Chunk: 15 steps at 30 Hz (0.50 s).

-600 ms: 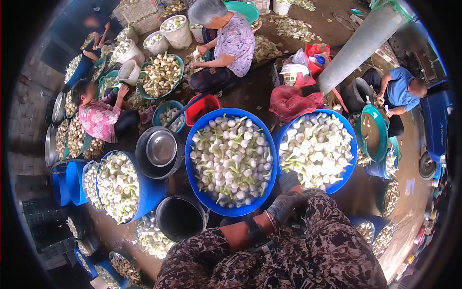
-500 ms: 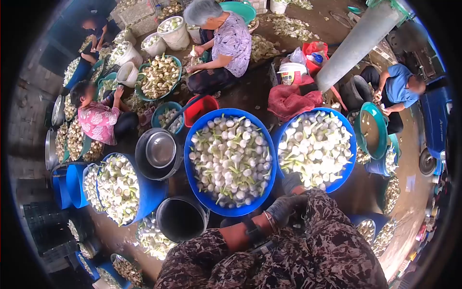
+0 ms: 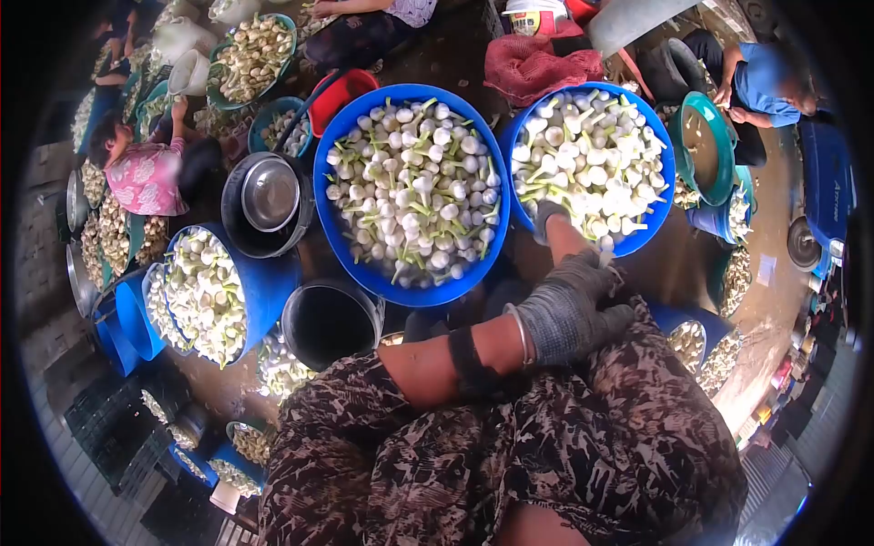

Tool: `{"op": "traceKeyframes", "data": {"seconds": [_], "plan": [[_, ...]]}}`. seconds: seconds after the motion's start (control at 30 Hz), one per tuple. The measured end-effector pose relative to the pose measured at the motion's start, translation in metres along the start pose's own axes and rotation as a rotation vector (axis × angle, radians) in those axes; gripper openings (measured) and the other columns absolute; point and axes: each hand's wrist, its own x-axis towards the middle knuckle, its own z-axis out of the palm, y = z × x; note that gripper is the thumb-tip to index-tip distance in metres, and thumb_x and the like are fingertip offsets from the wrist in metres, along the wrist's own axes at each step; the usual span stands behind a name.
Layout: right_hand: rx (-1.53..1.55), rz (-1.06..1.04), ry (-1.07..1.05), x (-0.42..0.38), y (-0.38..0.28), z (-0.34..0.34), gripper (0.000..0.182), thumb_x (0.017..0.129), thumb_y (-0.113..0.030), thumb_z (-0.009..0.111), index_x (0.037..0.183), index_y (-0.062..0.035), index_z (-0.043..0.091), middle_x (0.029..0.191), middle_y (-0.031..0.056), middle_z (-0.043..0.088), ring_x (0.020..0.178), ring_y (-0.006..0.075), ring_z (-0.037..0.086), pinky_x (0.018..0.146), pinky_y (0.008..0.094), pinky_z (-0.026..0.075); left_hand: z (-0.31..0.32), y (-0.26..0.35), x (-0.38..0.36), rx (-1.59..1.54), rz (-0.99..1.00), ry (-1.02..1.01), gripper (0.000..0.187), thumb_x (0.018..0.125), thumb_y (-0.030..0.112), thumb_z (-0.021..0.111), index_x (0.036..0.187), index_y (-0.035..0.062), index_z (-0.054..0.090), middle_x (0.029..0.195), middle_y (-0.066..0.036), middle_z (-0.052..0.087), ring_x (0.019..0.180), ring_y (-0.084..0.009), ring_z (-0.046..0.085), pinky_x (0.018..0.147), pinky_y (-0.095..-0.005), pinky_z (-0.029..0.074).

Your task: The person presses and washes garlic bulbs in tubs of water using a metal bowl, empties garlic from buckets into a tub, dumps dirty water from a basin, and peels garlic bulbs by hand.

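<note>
We're in a garlic-processing workshop or work yard. Big blue tubs point(image 3: 414, 289) of garlic bulbs point(image 3: 414, 191) crowd our stained floor point(image 3: 678, 273), where seated co-workers handle more

Ahead of the grey-gloved left hand point(image 3: 572, 314), the grey-gloved right hand point(image 3: 550, 220) and a round blue plastic tub point(image 3: 672, 177) block passage. Leftward, a larger blue tub point(image 3: 410, 296) leaves scant space between rims. Brown floor point(image 3: 696, 268) lies open ahead-right; dark patterned trousers point(image 3: 655, 400) crowd close below.
</note>
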Motion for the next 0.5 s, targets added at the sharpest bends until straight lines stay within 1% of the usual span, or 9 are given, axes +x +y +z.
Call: {"op": "traceKeyframes", "data": {"seconds": [0.03, 0.1, 0.2, 0.23, 0.27, 0.3, 0.37, 0.43, 0.5], "plan": [[0.611, 0.246, -0.120, -0.018, -0.013, -0.013, 0.029, 0.092, -0.034, 0.051, 0.078, -0.0115, 0.063, 0.076, 0.0087, 0.066, 0.067, 0.0260, 0.064, 0.065, 0.0433, 0.054, -0.005, 0.000, 0.000, -0.008, -0.005, -0.006, 0.034, 0.087, 0.025, 0.062, 0.107, -0.0018, 0.063, 0.098, -0.020, 0.062, 0.091, -0.0303, 0.061, 0.082, -0.0395, 0.048], [1.173, 0.398, -0.448, 0.031, -0.020, -0.025, 0.036, 0.095, -0.036, 0.045, 0.075, -0.0091, 0.057, 0.065, 0.0067, 0.060, 0.060, 0.0236, 0.060, 0.062, 0.0470, 0.053, -0.020, 0.001, 0.000, -0.016, -0.045, -0.163, 0.034, 0.086, 0.024, 0.063, 0.109, -0.0015, 0.062, 0.105, -0.024, 0.058, 0.098, -0.0362, 0.058, 0.088, -0.0429, 0.046], [1.385, 0.340, -0.354, 0.029, -0.057, -0.037, 0.040, 0.097, -0.035, 0.039, 0.074, -0.0076, 0.057, 0.065, 0.0082, 0.062, 0.063, 0.0259, 0.060, 0.067, 0.0500, 0.053, -0.013, -0.017, -0.001, -0.129, -0.148, -0.098, 0.033, 0.087, 0.021, 0.062, 0.111, -0.0007, 0.060, 0.097, -0.022, 0.061, 0.092, -0.0359, 0.061, 0.083, -0.0408, 0.048], [1.436, 0.334, -0.505, 0.037, -0.062, -0.037, 0.044, 0.097, -0.035, 0.036, 0.072, -0.0062, 0.057, 0.066, 0.0096, 0.062, 0.064, 0.0270, 0.060, 0.068, 0.0508, 0.053, -0.007, -0.025, -0.003, -0.130, -0.169, -0.022, 0.033, 0.087, 0.020, 0.062, 0.113, -0.0003, 0.059, 0.095, -0.021, 0.061, 0.090, -0.0358, 0.061, 0.082, -0.0398, 0.049], [1.487, 0.348, -0.565, 0.036, -0.069, -0.038, 0.047, 0.097, -0.036, 0.033, 0.072, -0.0046, 0.059, 0.067, 0.0114, 0.063, 0.065, 0.0279, 0.061, 0.068, 0.0511, 0.053, -0.007, -0.029, -0.002, -0.069, -0.141, 0.032, 0.030, 0.088, 0.016, 0.060, 0.115, 0.0008, 0.056, 0.090, -0.016, 0.063, 0.081, -0.0291, 0.063, 0.075, -0.0361, 0.051], [1.516, 0.357, -0.641, 0.056, -0.072, -0.038, 0.049, 0.097, -0.036, 0.031, 0.075, -0.0038, 0.060, 0.069, 0.0123, 0.064, 0.066, 0.0288, 0.062, 0.067, 0.0512, 0.053, -0.003, -0.041, -0.001, -0.274, -0.209, 0.059, 0.028, 0.090, 0.015, 0.058, 0.114, 0.0009, 0.053, 0.089, -0.013, 0.062, 0.077, -0.0201, 0.062, 0.070, -0.0333, 0.051], [1.640, 0.382, -0.631, 0.059, -0.085, -0.038, 0.049, 0.097, -0.036, 0.030, 0.077, -0.0035, 0.062, 0.070, 0.0125, 0.065, 0.064, 0.0288, 0.063, 0.067, 0.0509, 0.053, -0.005, -0.055, 0.005, -0.194, -0.361, 0.193, 0.032, 0.092, 0.016, 0.057, 0.119, -0.0004, 0.049, 0.089, -0.010, 0.060, 0.075, -0.0136, 0.060, 0.066, -0.0298, 0.051], [1.659, 0.378, -0.603, 0.059, -0.099, -0.036, 0.049, 0.097, -0.035, 0.030, 0.077, -0.0037, 0.062, 0.069, 0.0118, 0.065, 0.063, 0.0284, 0.063, 0.067, 0.0506, 0.053, -0.008, -0.074, 0.008, -0.118, -0.415, 0.091, 0.038, 0.094, 0.016, 0.055, 0.125, -0.0021, 0.044, 0.092, -0.010, 0.060, 0.075, -0.0128, 0.059, 0.065, -0.0282, 0.051], [1.638, 0.312, -0.597, 0.063, -0.110, -0.031, 0.048, 0.097, -0.034, 0.029, 0.077, -0.0043, 0.062, 0.066, 0.0096, 0.065, 0.061, 0.0271, 0.062, 0.065, 0.0492, 0.053, -0.014, -0.083, 0.007, -0.462, -0.343, 0.016, 0.037, 0.095, 0.016, 0.054, 0.127, -0.0018, 0.044, 0.094, -0.008, 0.061, 0.077, -0.0112, 0.058, 0.069, -0.0277, 0.050]]}}
